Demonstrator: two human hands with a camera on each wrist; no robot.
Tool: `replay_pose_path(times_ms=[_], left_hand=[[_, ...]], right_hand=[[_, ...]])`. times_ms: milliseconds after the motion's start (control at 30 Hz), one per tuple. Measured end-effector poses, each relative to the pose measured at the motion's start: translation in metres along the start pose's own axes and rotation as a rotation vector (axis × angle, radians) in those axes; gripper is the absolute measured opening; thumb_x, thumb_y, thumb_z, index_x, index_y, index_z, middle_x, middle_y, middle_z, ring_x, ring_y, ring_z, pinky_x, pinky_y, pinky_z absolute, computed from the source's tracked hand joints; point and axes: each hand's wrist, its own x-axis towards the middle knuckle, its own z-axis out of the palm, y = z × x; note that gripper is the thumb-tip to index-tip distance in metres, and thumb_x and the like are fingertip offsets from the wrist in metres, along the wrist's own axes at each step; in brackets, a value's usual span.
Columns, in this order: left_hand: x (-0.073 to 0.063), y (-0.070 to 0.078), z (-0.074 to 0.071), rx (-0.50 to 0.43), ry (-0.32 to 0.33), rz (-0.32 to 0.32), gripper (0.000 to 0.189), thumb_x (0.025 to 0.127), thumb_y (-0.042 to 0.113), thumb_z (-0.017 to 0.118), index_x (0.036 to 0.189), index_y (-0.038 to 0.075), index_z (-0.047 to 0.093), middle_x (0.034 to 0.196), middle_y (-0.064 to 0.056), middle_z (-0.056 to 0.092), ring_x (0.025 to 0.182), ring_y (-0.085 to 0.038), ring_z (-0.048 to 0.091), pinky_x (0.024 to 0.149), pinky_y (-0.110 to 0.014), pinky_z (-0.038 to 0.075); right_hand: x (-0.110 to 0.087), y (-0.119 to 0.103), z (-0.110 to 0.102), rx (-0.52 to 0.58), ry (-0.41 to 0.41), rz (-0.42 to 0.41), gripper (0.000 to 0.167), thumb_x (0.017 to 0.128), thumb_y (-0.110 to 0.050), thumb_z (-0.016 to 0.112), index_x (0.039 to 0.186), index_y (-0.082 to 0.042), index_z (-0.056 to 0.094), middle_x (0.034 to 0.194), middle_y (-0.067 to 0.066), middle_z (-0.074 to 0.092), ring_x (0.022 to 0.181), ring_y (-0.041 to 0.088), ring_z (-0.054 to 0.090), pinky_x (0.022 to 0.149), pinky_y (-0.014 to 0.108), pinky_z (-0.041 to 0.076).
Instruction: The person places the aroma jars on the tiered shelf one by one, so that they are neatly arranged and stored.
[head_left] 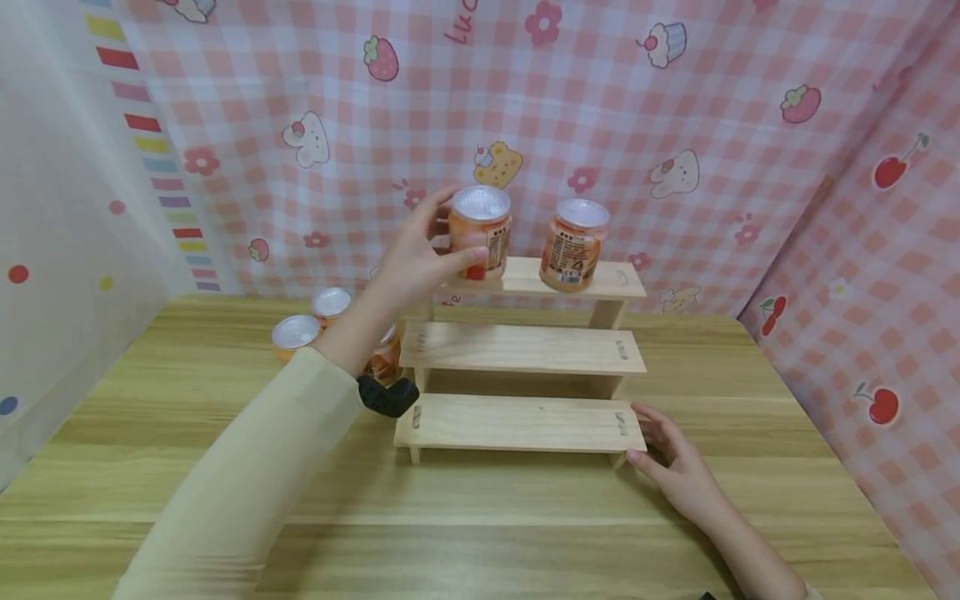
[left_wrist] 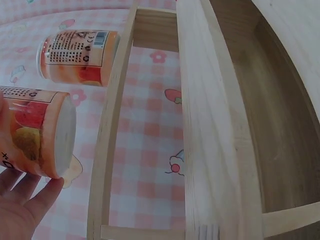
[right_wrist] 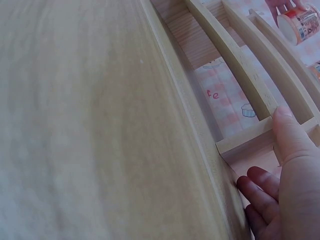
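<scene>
My left hand (head_left: pixel 420 254) grips an orange-labelled fruit can (head_left: pixel 480 237) with a silvery lid. It holds the can upright over the left part of the wooden stepped shelf's (head_left: pixel 517 346) top step; in the left wrist view a gap shows between the can's base (left_wrist: pixel 65 135) and the step. A second such can (head_left: pixel 573 246) stands on that step, to the right. Down at the right end of the lowest step, my right hand (head_left: pixel 678 471) holds the shelf, its thumb (right_wrist: pixel 287 130) on the front corner and its fingers along the side.
More cans stand on the table left of the shelf: one (head_left: pixel 296 332) in front, one (head_left: pixel 331 302) behind, and one (head_left: pixel 384 357) partly hidden by my left forearm. A pink checked cloth (head_left: pixel 480 100) hangs behind, and another (head_left: pixel 885 250) on the right.
</scene>
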Motion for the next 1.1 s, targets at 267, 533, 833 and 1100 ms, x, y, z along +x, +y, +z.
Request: replay_pose_path(times_ms=[267, 533, 833, 1100], left_hand=[[0.012, -0.003, 0.001, 0.002, 0.008, -0.024, 0.073, 0.083, 0.020, 0.076, 0.145, 0.018, 0.038, 0.128, -0.006, 0.051, 0.114, -0.019, 0.052, 0.093, -0.031, 0.047], [0.019, -0.008, 0.001, 0.000, 0.012, -0.067, 0.075, 0.083, 0.021, 0.076, 0.147, 0.019, 0.036, 0.130, -0.007, 0.050, 0.115, -0.019, 0.051, 0.095, -0.030, 0.045], [0.018, -0.019, 0.007, -0.030, -0.023, -0.069, 0.077, 0.083, 0.013, 0.076, 0.147, 0.015, 0.035, 0.131, -0.009, 0.051, 0.115, -0.021, 0.053, 0.093, -0.029, 0.047], [0.016, -0.020, 0.008, -0.039, -0.034, -0.072, 0.076, 0.084, 0.013, 0.075, 0.148, 0.018, 0.034, 0.131, -0.008, 0.050, 0.116, -0.020, 0.052, 0.095, -0.030, 0.046]], right_hand=[[0.000, 0.000, 0.000, 0.004, -0.003, 0.002, 0.059, 0.088, 0.004, 0.064, 0.142, 0.000, 0.038, 0.120, 0.024, 0.058, 0.107, 0.000, 0.053, 0.090, 0.011, 0.039], [0.001, -0.001, 0.000, 0.001, -0.001, 0.003, 0.059, 0.088, 0.004, 0.064, 0.141, 0.001, 0.038, 0.118, 0.024, 0.059, 0.107, 0.000, 0.053, 0.090, 0.011, 0.039], [0.000, -0.001, 0.000, 0.002, 0.001, -0.005, 0.060, 0.088, 0.005, 0.064, 0.141, 0.001, 0.038, 0.118, 0.024, 0.059, 0.107, 0.000, 0.053, 0.090, 0.012, 0.039], [0.000, -0.002, 0.000, 0.003, 0.001, 0.004, 0.059, 0.088, 0.004, 0.064, 0.141, 0.000, 0.038, 0.118, 0.024, 0.059, 0.107, 0.000, 0.053, 0.091, 0.011, 0.038]])
